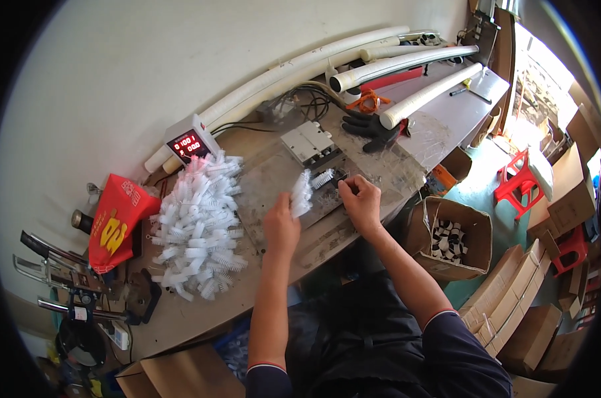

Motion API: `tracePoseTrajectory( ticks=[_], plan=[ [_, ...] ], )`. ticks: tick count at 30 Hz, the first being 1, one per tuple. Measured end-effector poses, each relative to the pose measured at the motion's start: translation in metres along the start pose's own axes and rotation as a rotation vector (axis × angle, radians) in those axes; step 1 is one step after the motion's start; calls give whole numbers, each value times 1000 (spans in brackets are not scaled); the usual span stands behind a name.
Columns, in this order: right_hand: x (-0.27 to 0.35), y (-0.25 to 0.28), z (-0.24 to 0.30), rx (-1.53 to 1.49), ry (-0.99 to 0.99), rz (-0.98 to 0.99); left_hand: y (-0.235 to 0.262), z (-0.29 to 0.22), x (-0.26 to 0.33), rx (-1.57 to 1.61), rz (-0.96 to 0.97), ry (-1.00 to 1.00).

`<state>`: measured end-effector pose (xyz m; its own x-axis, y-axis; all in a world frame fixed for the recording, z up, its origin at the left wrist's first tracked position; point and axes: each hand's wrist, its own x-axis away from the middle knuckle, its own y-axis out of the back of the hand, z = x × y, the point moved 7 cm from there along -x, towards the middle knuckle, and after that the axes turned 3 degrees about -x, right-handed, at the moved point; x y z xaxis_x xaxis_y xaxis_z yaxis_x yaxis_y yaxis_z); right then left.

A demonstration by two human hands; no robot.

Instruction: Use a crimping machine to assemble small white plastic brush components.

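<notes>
My left hand [282,224] is closed around a small bunch of white bristle brushes [302,194], their tips pointing away from me. Beside them, another white brush [323,178] lies slanted in front of a small grey metal box-shaped device [308,142]. My right hand [361,202] is in a pinch just right of that brush, close to a dark part of the device. Whatever is between its fingertips is too small to make out. Left of my left hand, a large heap of similar white brushes [201,229] with wire ends covers the table.
A counter with a red display [189,144] stands behind the heap, near a red bag [118,222]. Long white tubes [406,73] and a dark glove [372,129] lie at the back. An open carton [423,249] of black-and-white pieces stands right of the table [181,325].
</notes>
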<state>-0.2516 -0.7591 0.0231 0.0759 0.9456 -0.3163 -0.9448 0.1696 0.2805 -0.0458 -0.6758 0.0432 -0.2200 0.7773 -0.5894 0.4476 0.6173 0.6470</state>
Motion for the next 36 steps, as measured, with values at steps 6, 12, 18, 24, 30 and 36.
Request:
tracePoseTrajectory(
  ticks=[6,12,18,24,30,36],
  plan=[
    [2,-3,7,-321,69,85,2,2,4,80,-18,35],
    [3,-3,14,-439,39,274,6,-3,5,71,-72,15],
    [5,-9,17,-538,-3,349,12,-8,5,71,-134,-73],
    [4,-10,8,-577,-105,392,11,-18,3,73,-109,-100],
    [4,-17,8,-632,-100,450,6,-22,4,-6,-8,-154],
    [7,-18,15,-563,-14,389,7,-18,8,11,48,-147]
  ],
)
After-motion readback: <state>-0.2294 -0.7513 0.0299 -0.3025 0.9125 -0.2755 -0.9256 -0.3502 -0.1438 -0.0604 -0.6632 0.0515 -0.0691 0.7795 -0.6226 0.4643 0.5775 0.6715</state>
